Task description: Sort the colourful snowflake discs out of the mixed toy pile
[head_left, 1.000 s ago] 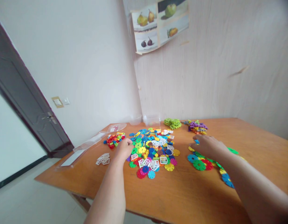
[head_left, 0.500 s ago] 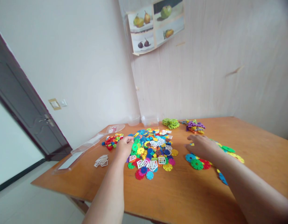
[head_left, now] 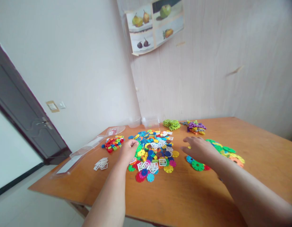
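Observation:
A mixed pile of notched plastic discs (head_left: 150, 153) in many colours lies mid-table, with white lattice window pieces (head_left: 153, 167) scattered over it. At the pile's left edge is my left hand (head_left: 129, 150), its fingertips pinched together. Whatever they hold, if anything, is hidden or too small to name. My right hand (head_left: 200, 148) hovers right of the pile with fingers apart and nothing visible in them. Beneath and beside it lie larger notched discs (head_left: 197, 165) in blue, green, red and yellow, partly covered by my hand and forearm.
Left of the pile are small red, green and blue blocks (head_left: 113, 143) and a small stack of white lattice pieces (head_left: 101, 164). Clear plastic lids (head_left: 70, 165) line the left edge. Clear tubs (head_left: 150, 123), green pieces (head_left: 171, 125) and purple pieces (head_left: 196, 126) stand at the back.
My right hand has moved left, nearer the pile, uncovering some green discs behind it. My left hand has shifted slightly right against the pile. The view has turned slightly.

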Motion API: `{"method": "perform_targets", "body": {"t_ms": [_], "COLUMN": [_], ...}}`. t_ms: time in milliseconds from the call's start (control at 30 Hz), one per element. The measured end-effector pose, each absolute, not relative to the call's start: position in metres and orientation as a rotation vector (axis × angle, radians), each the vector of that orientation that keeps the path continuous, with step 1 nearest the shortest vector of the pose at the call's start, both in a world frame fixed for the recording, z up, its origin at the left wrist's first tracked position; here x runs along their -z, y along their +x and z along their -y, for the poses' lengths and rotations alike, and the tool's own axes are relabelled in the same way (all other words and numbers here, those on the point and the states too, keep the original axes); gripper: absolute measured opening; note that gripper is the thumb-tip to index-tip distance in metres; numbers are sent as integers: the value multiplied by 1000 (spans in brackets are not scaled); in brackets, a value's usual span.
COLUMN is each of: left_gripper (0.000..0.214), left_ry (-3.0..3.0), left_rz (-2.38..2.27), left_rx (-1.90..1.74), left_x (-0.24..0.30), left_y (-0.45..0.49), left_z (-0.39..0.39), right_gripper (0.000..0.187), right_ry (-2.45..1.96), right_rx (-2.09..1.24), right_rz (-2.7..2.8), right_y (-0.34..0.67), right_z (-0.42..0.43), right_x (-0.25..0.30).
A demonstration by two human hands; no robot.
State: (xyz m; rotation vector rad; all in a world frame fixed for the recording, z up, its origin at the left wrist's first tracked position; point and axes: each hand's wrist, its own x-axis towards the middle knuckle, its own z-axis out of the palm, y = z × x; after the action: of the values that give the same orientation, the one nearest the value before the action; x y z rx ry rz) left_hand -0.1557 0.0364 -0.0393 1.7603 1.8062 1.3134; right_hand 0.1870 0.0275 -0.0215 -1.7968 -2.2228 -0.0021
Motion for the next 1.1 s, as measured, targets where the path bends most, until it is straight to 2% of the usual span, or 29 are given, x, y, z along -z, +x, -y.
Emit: {"method": "perform_targets", "body": {"t_ms": [300,800,1100], "left_gripper": [23,16,25], "left_ry": [1607,1611,1849], "left_rz": [-1957,-1759,-1790], "left_rx": [-1222,-1288,-962], "left_x": [40,37,44], "left_y": [-150,-139,-149], "left_z": [-35,-30,-27], "right_gripper": [50,50,47], "right_ry": [-1742,-1673,-1591], "right_rx": [-9,-57,-56], "right_rz": [2244,2240,2281], "right_y": [186,177,175], "right_z": [-27,-21,-21], "right_x": [23,21,24]}}
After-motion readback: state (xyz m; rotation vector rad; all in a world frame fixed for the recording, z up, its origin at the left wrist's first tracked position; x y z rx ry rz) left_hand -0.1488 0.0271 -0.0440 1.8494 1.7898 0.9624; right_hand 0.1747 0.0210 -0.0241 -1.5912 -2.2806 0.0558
